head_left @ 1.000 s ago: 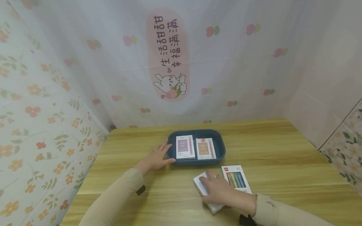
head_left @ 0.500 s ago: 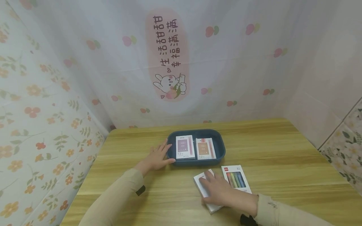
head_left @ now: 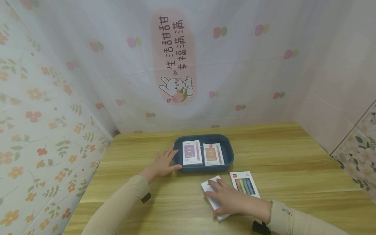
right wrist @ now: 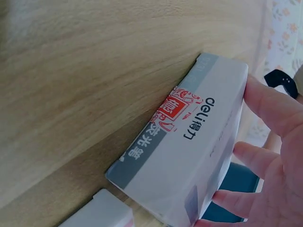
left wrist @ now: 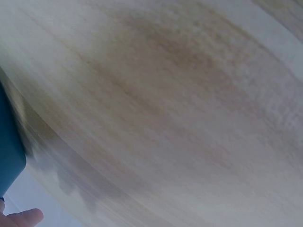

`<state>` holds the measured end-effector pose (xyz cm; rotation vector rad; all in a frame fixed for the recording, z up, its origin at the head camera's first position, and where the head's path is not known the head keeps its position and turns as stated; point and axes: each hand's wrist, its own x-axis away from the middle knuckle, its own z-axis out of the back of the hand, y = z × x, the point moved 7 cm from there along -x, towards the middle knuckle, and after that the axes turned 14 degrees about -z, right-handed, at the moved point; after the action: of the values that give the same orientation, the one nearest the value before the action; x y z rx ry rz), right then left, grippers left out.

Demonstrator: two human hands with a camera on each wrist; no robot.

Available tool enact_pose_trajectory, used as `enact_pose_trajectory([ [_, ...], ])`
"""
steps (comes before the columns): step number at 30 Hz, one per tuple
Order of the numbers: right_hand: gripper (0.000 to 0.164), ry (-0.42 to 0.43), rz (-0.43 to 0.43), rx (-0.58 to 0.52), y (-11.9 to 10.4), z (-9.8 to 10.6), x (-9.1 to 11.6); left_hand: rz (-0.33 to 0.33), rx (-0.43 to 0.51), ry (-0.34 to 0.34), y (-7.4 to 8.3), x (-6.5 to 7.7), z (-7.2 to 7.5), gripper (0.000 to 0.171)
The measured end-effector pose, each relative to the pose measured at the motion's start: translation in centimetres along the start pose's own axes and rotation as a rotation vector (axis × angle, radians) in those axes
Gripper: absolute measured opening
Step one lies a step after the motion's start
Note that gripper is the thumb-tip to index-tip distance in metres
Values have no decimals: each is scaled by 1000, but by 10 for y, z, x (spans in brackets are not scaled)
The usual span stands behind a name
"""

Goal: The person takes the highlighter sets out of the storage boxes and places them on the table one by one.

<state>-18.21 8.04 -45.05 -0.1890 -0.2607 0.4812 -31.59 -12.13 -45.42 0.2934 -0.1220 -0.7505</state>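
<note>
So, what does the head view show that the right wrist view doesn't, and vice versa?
Only the head view shows the purple-labelled box and orange-labelled box in the tray, the coloured sticks in another box's window, and the rabbit print.

Only the right wrist view shows the readable "deli" lettering and red seal on the white box.

Both show the right hand on that box, the table and at least part of the tray.
</note>
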Motion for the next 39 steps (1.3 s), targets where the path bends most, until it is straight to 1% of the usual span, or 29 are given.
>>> enact_pose_trajectory([
  [4,66,22,-1,3,1,2,0,2,-2,-3,0,0,0,79],
  [7,65,54,-13,18,1,4,0,0,3,-5,1,0,1,79],
  [12,66,86,-98,21,6,7,-1,2,-6,-15,1,0,1,79],
  [16,68,92,-176,-16,12,7,-1,6,-6,-11,0,1,1,79],
  [22,67,106,-253,-54,17,7,-4,13,-2,-5,0,1,1,79],
  [26,66,113,-281,-54,19,8,-4,10,5,-8,0,2,0,79],
  [31,66,103,-315,-56,21,8,-4,9,8,-9,1,1,0,79],
  [39,66,99,-343,-65,24,10,-3,8,5,-8,3,1,2,79],
])
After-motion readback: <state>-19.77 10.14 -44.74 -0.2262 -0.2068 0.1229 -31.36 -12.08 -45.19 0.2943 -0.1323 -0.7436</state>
